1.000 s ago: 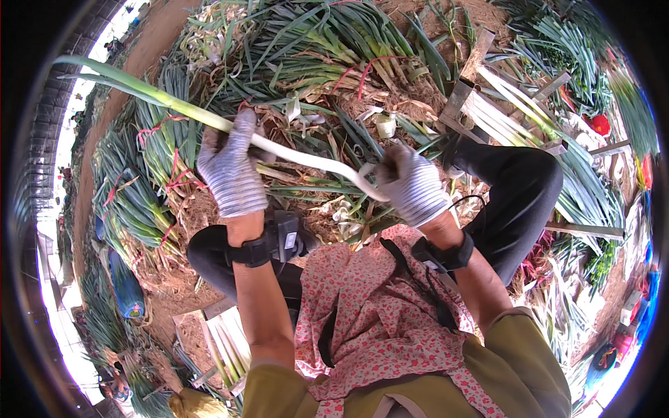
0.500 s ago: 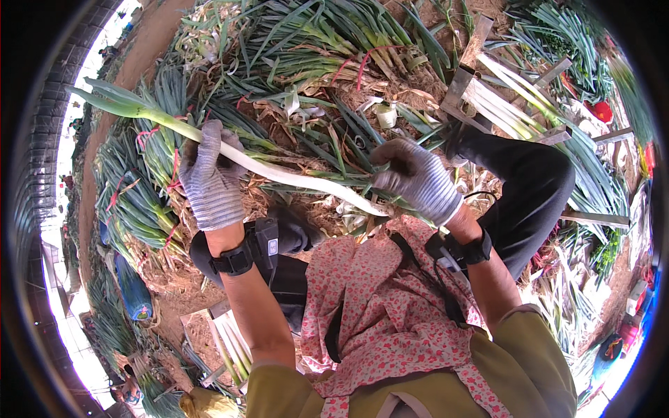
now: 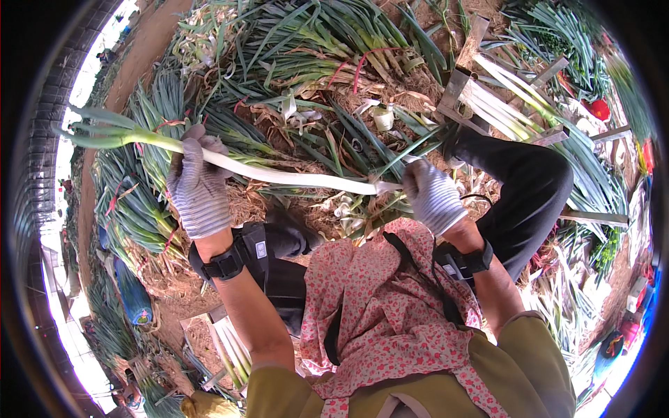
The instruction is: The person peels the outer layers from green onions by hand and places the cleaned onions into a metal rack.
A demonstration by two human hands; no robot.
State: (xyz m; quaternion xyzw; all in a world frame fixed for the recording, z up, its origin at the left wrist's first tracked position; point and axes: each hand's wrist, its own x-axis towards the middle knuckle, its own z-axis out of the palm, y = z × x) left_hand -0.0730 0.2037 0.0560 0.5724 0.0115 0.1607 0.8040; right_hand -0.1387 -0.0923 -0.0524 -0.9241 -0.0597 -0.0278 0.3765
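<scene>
A long leek (image 3: 293,177) lies roughly crosswise, held up beyond the far edge of the flowered apron (image 3: 390,299), with its green leaves out to the apron's left and its white root end beyond the apron's right half. The left hand (image 3: 198,188), in a striped glove, is beyond the apron to its left; its grip is closed around the shaft, near where green turns to white. The right hand (image 3: 433,195), gloved alike, is just beyond the apron's far right corner, close beside the root end. Its fingers bend inward, but how tightly its grip is closed, whether it has hold of anything and whether it touches the root end cannot be told. Each wrist wears a black band, one to the apron's left and one beside its right edge.

Well beyond the apron is a large leafy bundle (image 3: 334,42) with a red tie (image 3: 359,70). More tied bundles (image 3: 143,205) lie to the apron's left. Beyond the apron and to its right, a metal frame (image 3: 454,89) carries white-stemmed leeks (image 3: 498,111). Dry husks and pale scraps (image 3: 341,209) litter the ground just past the apron's far edge. Near the apron's lower left, more white stems (image 3: 228,345) lie side by side.
</scene>
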